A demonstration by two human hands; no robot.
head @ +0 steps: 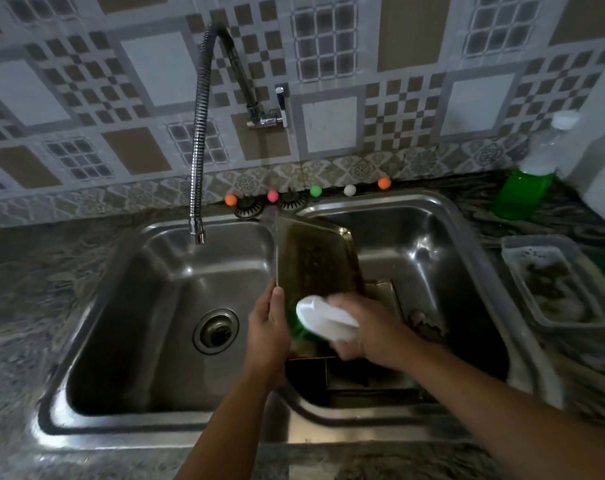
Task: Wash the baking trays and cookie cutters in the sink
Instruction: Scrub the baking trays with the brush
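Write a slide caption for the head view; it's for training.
Left hand tilts baking tray over sink; right hand scrubs with brush.

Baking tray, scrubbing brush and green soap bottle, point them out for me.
baking tray [320, 258]: head view, on its dirty inner face.
scrubbing brush [323, 318]: head view, on its white back.
green soap bottle [523, 195]: head view, on the green lower body.

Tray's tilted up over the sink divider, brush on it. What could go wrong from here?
1. The left hand grips only the near edge of the tilted baking tray; scrubbing pressure from the brush in the right hand could twist it loose, onto the trays stacked in the right basin.
2. The faucet nozzle hangs over the left basin, away from the tray, so rinsing needs a shift.
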